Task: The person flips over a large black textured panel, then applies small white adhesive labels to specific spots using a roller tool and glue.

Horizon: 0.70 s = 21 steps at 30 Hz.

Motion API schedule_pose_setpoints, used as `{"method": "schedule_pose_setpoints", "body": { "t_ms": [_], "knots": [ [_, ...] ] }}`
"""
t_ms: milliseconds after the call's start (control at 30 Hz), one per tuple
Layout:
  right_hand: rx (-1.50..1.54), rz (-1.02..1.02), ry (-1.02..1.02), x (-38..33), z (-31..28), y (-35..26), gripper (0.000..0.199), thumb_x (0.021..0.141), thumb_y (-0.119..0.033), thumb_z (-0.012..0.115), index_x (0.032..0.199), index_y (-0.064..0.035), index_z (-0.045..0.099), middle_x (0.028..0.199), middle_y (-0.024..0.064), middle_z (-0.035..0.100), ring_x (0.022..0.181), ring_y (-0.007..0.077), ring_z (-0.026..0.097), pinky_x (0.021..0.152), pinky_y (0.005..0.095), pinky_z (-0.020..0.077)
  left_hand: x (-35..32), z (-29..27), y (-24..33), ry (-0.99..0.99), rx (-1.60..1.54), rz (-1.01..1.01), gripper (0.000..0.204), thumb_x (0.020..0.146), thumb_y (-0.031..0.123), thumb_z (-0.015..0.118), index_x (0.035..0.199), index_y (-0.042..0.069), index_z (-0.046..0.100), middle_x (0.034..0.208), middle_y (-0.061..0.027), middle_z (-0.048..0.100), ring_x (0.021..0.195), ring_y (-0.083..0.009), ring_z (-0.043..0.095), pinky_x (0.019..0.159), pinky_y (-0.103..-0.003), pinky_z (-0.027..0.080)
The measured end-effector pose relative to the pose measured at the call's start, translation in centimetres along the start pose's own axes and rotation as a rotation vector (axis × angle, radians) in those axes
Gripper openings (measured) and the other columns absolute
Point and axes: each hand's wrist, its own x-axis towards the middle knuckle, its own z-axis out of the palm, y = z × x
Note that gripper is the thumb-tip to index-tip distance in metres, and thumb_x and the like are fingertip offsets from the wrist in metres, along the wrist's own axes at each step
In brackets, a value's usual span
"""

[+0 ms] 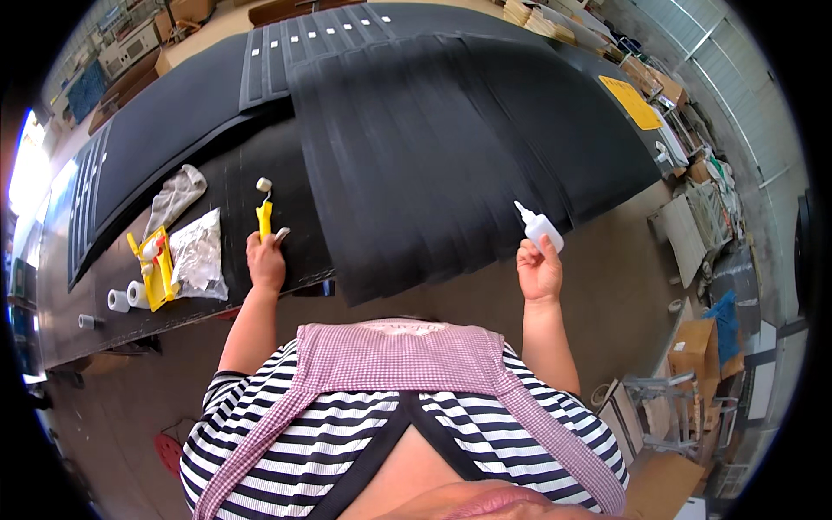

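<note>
A checked apron (pixel 403 360) is nearest. Beyond it, the left hand (pixel 266 264) is wrapped around a yellow-handled roller (pixel 265 213) above the worktop (pixel 299 199), its white head pointing away. The right hand (pixel 541 276) grips a white squeeze bottle (pixel 544 232), nozzle tilted up-left, by the black sheet (pixel 416 156). Left of the roller lie a plastic bag (pixel 199 251) and yellow tray (pixel 159 282); farther away, a grey cloth (pixel 176 195), then a yellow panel (pixel 630 101) at right.

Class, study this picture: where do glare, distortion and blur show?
Head view: the glaring white opening at far left is washed out; head view: the pale panelled wall at right bends toward the rim; head view: the broad black sheet looks smeared, while the white plastic squeeze bottle looks fairly crisp.
</note>
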Motion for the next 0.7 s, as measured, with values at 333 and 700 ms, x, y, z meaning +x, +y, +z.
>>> {"method": "schedule_pose_setpoints", "body": {
  "t_ms": [333, 700],
  "knots": [
    [0.294, 0.101, -0.086, 18.1, -6.2, -13.9, 0.029, 0.093, -0.037, 0.068, 0.092, -0.0087, 0.062, 0.068, 0.0023, 0.051, 0.054, 0.0105, 0.040, 0.048, 0.0228, 0.0281, -7.1, 3.3, 13.2, 0.368, -0.282, -0.165, 0.014, 0.101, 0.009, 0.062, 0.108, -0.001, 0.066, 0.114, -0.0140, 0.057, 0.103, -0.0269, 0.060, 0.091, -0.036, 0.049],
    [0.296, 0.324, -0.216, 26.9, -12.1, -21.2, 0.039, 0.093, -0.049, 0.071, 0.092, -0.0102, 0.064, 0.067, 0.0001, 0.053, 0.056, 0.0084, 0.045, 0.049, 0.0210, 0.0329, -8.3, 11.7, 41.2, 0.047, -1.041, -0.401, 0.015, 0.106, 0.020, 0.057, 0.105, 0.007, 0.066, 0.093, 0.0027, 0.057, 0.079, -0.0058, 0.046, 0.074, -0.022, 0.040]
  ]
}}
